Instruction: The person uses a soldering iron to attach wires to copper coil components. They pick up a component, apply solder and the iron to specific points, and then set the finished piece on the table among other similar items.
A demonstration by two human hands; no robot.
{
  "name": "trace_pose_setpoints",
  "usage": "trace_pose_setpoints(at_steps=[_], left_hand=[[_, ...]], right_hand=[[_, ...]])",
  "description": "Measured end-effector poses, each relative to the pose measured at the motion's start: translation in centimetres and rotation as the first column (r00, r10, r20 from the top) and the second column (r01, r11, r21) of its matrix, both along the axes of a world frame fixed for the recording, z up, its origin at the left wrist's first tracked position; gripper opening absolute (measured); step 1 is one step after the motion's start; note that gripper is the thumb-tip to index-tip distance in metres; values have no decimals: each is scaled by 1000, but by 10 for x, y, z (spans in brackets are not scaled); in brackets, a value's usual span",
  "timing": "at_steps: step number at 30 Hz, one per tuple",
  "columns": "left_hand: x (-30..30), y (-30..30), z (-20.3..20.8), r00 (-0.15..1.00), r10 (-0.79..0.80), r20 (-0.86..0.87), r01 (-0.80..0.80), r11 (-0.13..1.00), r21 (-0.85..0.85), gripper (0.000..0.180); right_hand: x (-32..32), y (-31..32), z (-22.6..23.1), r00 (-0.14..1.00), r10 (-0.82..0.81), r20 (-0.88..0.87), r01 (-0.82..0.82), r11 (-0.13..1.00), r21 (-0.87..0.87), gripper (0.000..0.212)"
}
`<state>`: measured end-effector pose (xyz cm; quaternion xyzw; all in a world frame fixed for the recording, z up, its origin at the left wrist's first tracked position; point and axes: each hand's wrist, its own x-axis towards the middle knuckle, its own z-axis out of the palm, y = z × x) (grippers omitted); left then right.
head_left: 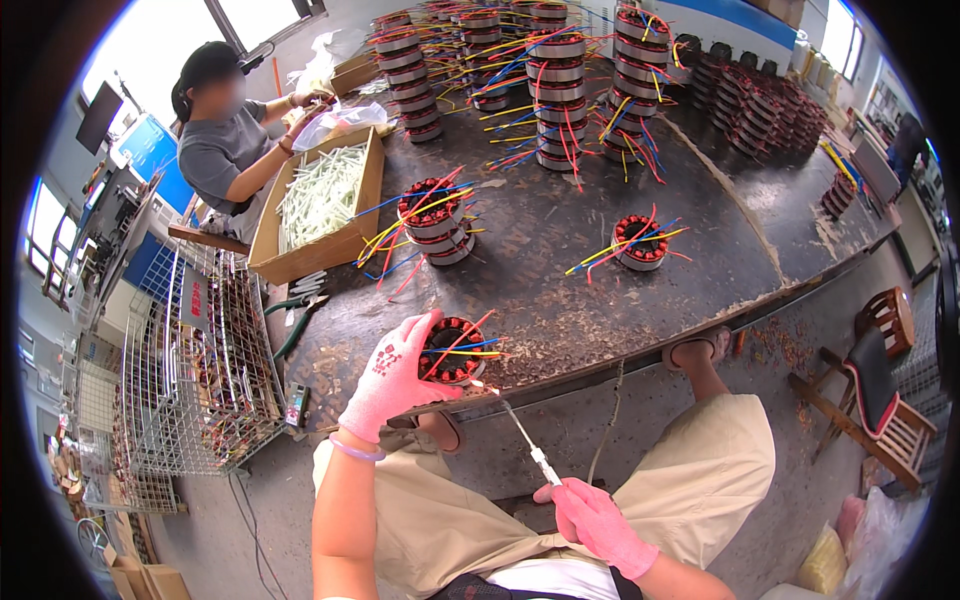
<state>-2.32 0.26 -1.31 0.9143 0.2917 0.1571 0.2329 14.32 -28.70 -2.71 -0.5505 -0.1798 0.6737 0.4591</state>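
Observation:
My left hand (392,378), in a pink glove with red print, is closed around a motor stator (453,352). The stator has a dark ring, red windings and red, blue and yellow lead wires. It is held at the table's front edge. My right hand (592,515), also pink-gloved, grips a soldering iron (524,430), or a slim rod tool like one, with a pale metal shaft and white collar. Its tip points up at a red lead beside the stator; I cannot tell whether they touch. Two stacked stators (437,222) and a single stator (640,243) stand farther back.
Tall stator stacks (557,100) with trailing wires fill the far table (540,290). A cardboard box (262,262) of white tubes stands left, near a seated co-worker (222,135). Green-handled pliers (298,328) lie at the left edge. Wire racks (180,380) and a wooden chair (872,395) flank me.

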Motion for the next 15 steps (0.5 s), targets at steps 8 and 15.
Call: trace_pose_setpoints(at_steps=[8,15], left_hand=[[0,0,-2,1000,-5,4,5,1000,19,98],[-1,1,-2,1000,-9,9,9,1000,14,99]], right_hand=[[1,0,-1,995,39,95,-40,999,10,34],[1,0,-3,995,32,90,-32,999,-4,34]])
